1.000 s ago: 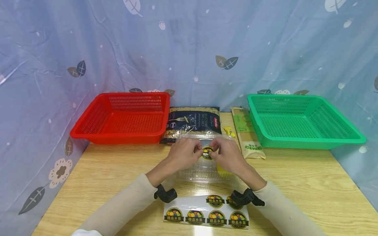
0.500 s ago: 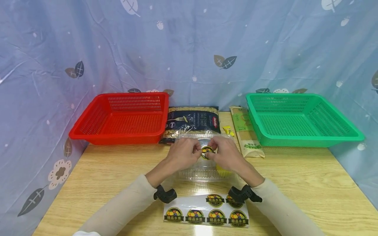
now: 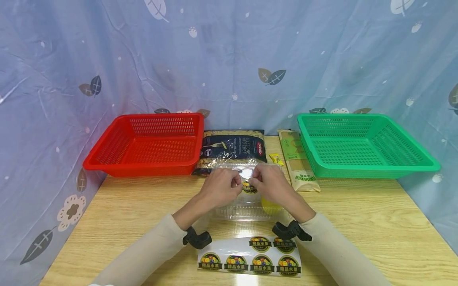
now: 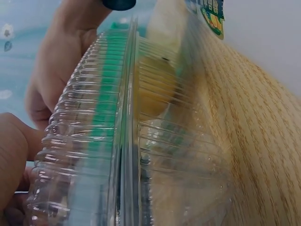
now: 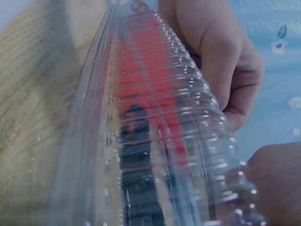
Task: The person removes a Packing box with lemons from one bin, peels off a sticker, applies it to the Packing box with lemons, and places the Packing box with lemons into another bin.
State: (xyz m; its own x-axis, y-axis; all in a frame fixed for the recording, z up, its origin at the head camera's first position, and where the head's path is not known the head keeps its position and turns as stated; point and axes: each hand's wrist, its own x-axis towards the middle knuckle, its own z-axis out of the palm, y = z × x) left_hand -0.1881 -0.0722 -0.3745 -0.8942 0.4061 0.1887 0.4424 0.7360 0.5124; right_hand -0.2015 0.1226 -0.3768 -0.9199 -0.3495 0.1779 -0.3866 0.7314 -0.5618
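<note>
A clear plastic clamshell container (image 3: 232, 214) stands on the table with a round yellow fruit (image 4: 157, 87) inside. On its lid lies a round black fruit-label sticker (image 3: 249, 188). My left hand (image 3: 222, 186) is over the lid's left side, its bent fingertips beside the sticker. From the right, my right hand (image 3: 272, 184) reaches over the lid, thumb and index finger close together just above the sticker's upper edge. Neither hand shows anything gripped. Whether the fingertips touch the lid is hidden. Nearer the front lies a white sheet of matching stickers (image 3: 229, 246).
A red basket (image 3: 143, 169) stands at back left, a green basket (image 3: 372, 171) at back right. Between them lie a bag of penne pasta (image 3: 232, 147), a small yellow packet (image 3: 276, 159) and a long noodle-like package (image 3: 297, 159). A blue patterned curtain (image 3: 229, 59) hangs behind.
Earlier the fingertips of both hands were on the sticker's edges, then the right thumb lay over it. Now the fingers have come off and the sticker lies on the lid.
</note>
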